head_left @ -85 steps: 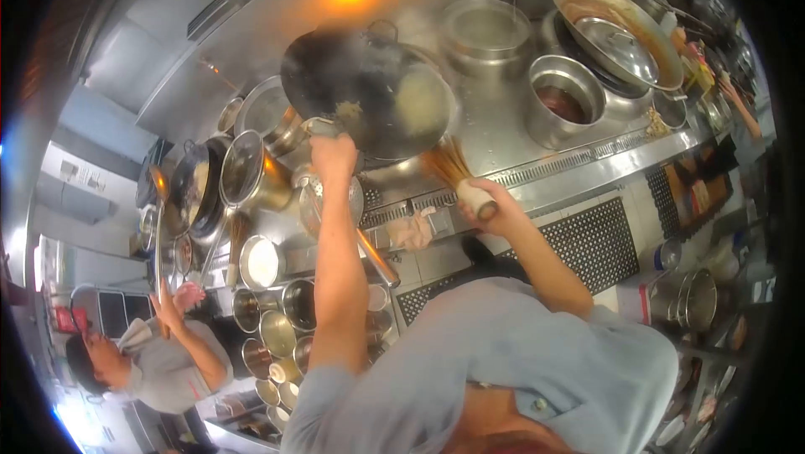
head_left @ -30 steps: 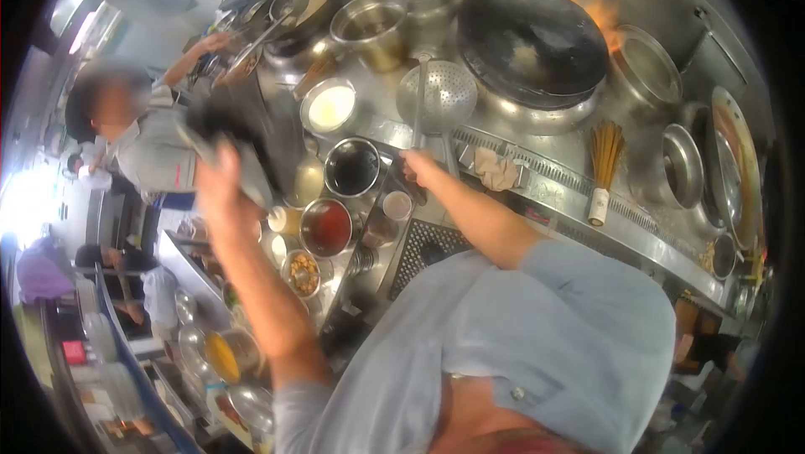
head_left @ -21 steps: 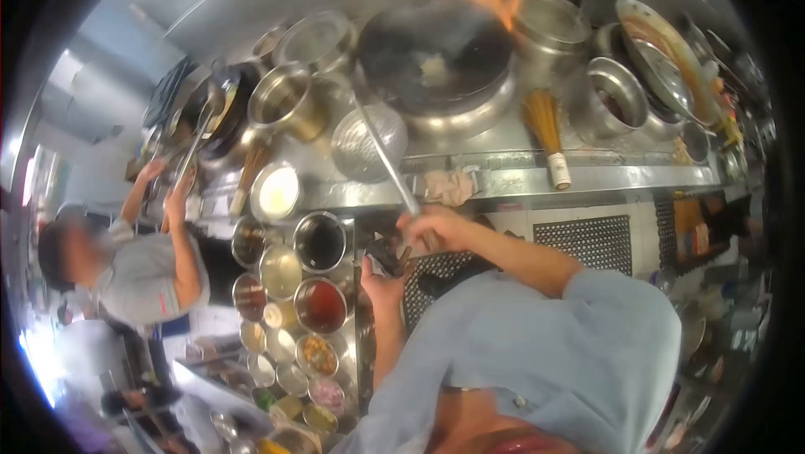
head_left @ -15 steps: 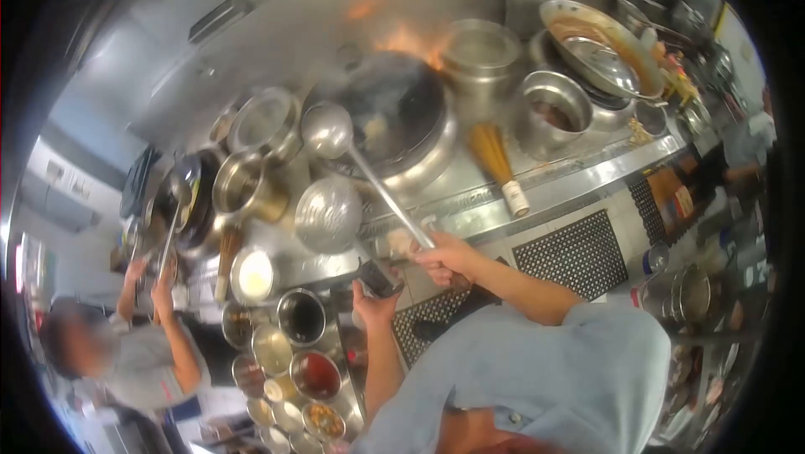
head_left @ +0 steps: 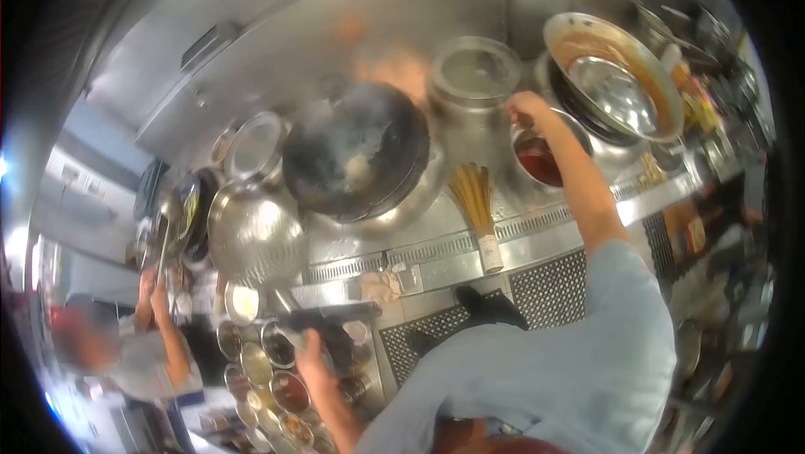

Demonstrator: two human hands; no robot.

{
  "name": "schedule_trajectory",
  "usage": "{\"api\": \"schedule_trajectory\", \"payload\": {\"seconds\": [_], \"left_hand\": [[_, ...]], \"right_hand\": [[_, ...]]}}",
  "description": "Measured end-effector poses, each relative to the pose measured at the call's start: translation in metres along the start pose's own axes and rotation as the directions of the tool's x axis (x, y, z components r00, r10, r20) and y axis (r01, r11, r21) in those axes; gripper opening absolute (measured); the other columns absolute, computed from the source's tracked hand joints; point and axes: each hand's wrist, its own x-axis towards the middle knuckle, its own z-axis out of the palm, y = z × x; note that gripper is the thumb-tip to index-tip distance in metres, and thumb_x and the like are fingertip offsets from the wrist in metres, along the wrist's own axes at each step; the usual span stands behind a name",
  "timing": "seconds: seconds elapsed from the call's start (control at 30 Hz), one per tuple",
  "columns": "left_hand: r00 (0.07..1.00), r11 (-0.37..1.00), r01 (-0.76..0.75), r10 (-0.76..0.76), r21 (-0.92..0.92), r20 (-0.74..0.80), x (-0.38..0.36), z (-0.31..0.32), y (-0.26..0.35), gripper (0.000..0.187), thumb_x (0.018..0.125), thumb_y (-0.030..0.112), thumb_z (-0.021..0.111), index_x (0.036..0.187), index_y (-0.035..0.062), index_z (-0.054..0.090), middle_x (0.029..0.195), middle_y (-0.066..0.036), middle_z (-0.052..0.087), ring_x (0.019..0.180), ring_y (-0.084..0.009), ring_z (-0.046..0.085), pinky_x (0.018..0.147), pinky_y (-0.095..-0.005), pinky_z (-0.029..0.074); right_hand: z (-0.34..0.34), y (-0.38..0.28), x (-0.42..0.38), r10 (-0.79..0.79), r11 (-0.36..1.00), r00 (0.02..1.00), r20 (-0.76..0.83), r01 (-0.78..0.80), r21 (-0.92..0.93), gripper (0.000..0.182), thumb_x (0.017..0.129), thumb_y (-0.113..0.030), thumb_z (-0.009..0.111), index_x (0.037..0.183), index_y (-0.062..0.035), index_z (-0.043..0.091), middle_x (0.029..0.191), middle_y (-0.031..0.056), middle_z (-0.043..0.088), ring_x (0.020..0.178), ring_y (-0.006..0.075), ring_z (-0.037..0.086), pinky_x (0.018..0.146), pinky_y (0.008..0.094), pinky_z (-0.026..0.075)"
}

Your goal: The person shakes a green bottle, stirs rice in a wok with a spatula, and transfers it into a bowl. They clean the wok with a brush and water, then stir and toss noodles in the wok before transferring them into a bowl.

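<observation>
My left hand [head_left: 314, 363], blurred by motion, is closed around the handle of a round perforated skimmer [head_left: 256, 232]. The skimmer's wide bowl hangs over the stove's left part. My right arm reaches across the stove, and my right hand [head_left: 528, 108] is closed at the rim of a steel pot [head_left: 579, 129] with red liquid inside. What its fingers grip there is hidden. A dark wok [head_left: 390, 177] sits on the burner between my hands, smoking, with a small pale lump [head_left: 358, 171] in it. Flames [head_left: 394, 72] rise behind the wok.
A bamboo brush [head_left: 475, 202] lies on the stove's front. A tilted pan [head_left: 662, 110] stands at the right. Sauce containers [head_left: 290, 392] fill the lower left. Another person [head_left: 147, 353] at the left holds a ladle [head_left: 168, 209]. A pale cloth [head_left: 381, 286] lies at the stove edge.
My right hand has moved from the stove's front edge to the pot at the right; the ladle it held no longer shows clearly. The skimmer has shifted left with my left hand.
</observation>
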Motion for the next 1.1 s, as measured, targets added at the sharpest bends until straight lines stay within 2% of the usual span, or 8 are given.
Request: {"api": "schedule_trajectory", "payload": {"seconds": [0.1,0.17,0.4,0.67,0.8,0.87,1.0,1.1], "left_hand": [[0.992,0.994,0.105,-0.106,-0.019,-0.065,0.019,0.016,0.049,0.054,0.084,0.03,0.069,0.124,-0.0028,0.056,0.117,-0.012,0.061,0.107,-0.0217,0.058,0.094,-0.0352,0.043],[0.99,0.99,0.136,-0.134,-0.041,0.036,0.032,0.061,0.1,0.061,0.083,0.035,0.07,0.13,-0.0005,0.053,0.127,-0.012,0.058,0.118,-0.0227,0.052,0.102,-0.0373,0.037],[0.892,0.871,0.285,-0.088,-0.401,0.444,0.168,0.145,0.105,0.031,0.083,0.017,0.066,0.11,0.0063,0.054,0.102,-0.022,0.05,0.084,-0.0326,0.054,0.056,-0.0312,0.053],[0.751,0.843,0.472,-0.233,-0.257,0.618,0.205,0.211,0.106,0.028,0.085,0.014,0.064,0.107,0.0015,0.052,0.098,-0.023,0.046,0.082,-0.0333,0.052,0.054,-0.0288,0.054],[0.688,0.991,0.03,0.074,-0.13,0.722,0.201,0.216,0.101,0.026,0.086,0.014,0.064,0.107,0.0032,0.052,0.101,-0.017,0.049,0.084,-0.0305,0.053,0.059,-0.0305,0.055],[0.69,0.97,-0.241,0.141,0.042,0.71,0.184,0.201,0.101,0.03,0.087,0.02,0.063,0.109,0.0023,0.055,0.111,-0.017,0.053,0.093,-0.0324,0.055,0.066,-0.0378,0.054],[0.686,0.526,-0.57,-0.117,0.631,0.718,0.232,0.155,0.058,0.044,0.087,0.033,0.059,0.112,-0.0031,0.06,0.116,-0.026,0.059,0.104,-0.0393,0.058,0.082,-0.0458,0.049],[0.732,0.284,-0.677,0.173,0.678,0.659,0.219,0.092,0.034,0.05,0.085,0.038,0.057,0.108,-0.0068,0.061,0.102,-0.032,0.061,0.102,-0.0447,0.058,0.086,-0.0453,0.046]], "right_hand": [[0.007,0.001,0.023,-0.029,0.25,0.859,0.511,-0.488,0.836,0.027,0.072,0.005,0.066,0.096,0.0061,0.054,0.07,0.0057,0.053,0.062,0.015,0.056,0.059,0.0246,0.049],[0.023,-0.007,0.017,0.022,0.396,0.905,0.426,-0.399,0.827,0.012,0.078,0.002,0.062,0.086,0.0041,0.053,0.068,0.0032,0.052,0.057,0.0112,0.054,0.05,0.0201,0.045],[0.076,-0.041,-0.062,-0.078,0.609,0.906,0.416,-0.287,0.74,0.009,0.084,-0.003,0.057,0.086,0.0043,0.053,0.062,-0.0044,0.051,0.048,0.0025,0.048,0.041,0.0166,0.039],[0.148,-0.027,-0.14,-0.049,0.545,0.686,0.726,-0.591,0.595,0.017,0.087,-0.006,0.054,0.099,0.004,0.05,0.064,-0.0067,0.044,0.048,0.0019,0.043,0.04,0.0173,0.034],[0.193,0.0,-0.118,0.057,0.644,0.649,0.759,-0.605,0.469,0.016,0.085,-0.007,0.056,0.098,0.0014,0.051,0.063,-0.0065,0.043,0.047,0.0027,0.042,0.04,0.0189,0.032],[0.212,0.021,-0.115,0.042,0.923,0.783,0.62,-0.268,0.277,0.018,0.084,-0.011,0.057,0.097,-0.0007,0.051,0.064,-0.0021,0.048,0.047,0.008,0.045,0.041,0.0228,0.036],[0.203,0.073,-0.112,-0.251,0.895,0.963,0.102,0.271,-0.354,0.055,0.078,-0.016,0.057,0.127,0.0071,0.045,0.089,0.0172,0.067,0.053,0.0224,0.061,0.056,0.0343,0.051],[0.146,0.04,-0.103,-0.21,0.801,0.978,-0.017,0.162,-0.576,0.056,0.078,-0.015,0.055,0.13,0.0047,0.045,0.106,0.0306,0.062,0.1,0.044,0.061,0.085,0.046,0.049]]}}
